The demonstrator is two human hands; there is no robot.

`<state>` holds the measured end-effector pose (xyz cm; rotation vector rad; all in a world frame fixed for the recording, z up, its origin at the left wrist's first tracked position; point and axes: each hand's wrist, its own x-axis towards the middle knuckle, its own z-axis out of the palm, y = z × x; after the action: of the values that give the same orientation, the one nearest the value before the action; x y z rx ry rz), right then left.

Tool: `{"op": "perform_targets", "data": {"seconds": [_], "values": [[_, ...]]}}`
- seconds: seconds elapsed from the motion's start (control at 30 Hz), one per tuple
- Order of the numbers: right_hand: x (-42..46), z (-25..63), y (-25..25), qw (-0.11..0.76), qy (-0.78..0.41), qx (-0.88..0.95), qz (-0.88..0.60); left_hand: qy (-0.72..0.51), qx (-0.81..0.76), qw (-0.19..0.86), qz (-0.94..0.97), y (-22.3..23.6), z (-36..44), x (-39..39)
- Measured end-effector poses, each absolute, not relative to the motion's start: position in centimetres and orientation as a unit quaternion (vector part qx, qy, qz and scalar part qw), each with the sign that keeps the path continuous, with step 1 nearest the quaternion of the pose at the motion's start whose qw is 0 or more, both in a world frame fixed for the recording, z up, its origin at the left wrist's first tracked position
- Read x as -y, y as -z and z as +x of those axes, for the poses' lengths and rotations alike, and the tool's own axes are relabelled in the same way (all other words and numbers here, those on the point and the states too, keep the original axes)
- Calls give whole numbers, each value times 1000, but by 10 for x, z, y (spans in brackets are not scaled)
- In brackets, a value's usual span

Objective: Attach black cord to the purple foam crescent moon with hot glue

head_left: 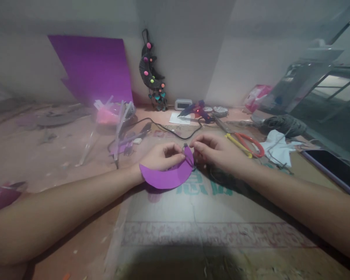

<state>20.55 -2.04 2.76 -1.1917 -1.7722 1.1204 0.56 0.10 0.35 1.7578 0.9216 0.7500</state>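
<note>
My left hand (165, 154) pinches a crescent moon cut from purple card (167, 178) near its upper tip. The crescent's other tip curves back to my left wrist. A bit of dark grey yarn (186, 145) is wound round the upper tip, and a thin strand crosses the card below it. Just to the right, my right hand (211, 149) has its thumb and fingertips closed together on the yarn, close to that tip. Most of the strand in the right fingers is hidden or too fine to follow.
Behind stand a purple sheet (96, 70), a decorated black moon hanging (151, 74), a small clock (183, 104) and a glue gun (200, 111) with its red light on. Scissors (252, 144), a yarn ball (282, 125) and a phone (335, 169) lie right; clear glue sticks (121, 128) left.
</note>
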Motion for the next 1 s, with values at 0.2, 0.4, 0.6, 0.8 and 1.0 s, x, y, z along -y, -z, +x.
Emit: {"op": "perform_targets", "data": {"seconds": [0.2,0.4,0.6,0.8,1.0], "values": [[-1,231,-42,341,-236,758,-504,-306,-372,514,709,-3,5,-7],[-30,261,-35,361,-32,750,-554,-302,-372,519,708,-1,5,-8],[-65,277,-38,307,12,760,-573,-293,-376,550,686,-3,7,-5],[-101,259,-44,188,-42,745,-639,-297,-360,532,707,0,6,-5],[-124,251,-32,183,-33,724,-664,-274,-373,554,693,-1,6,-4]]}}
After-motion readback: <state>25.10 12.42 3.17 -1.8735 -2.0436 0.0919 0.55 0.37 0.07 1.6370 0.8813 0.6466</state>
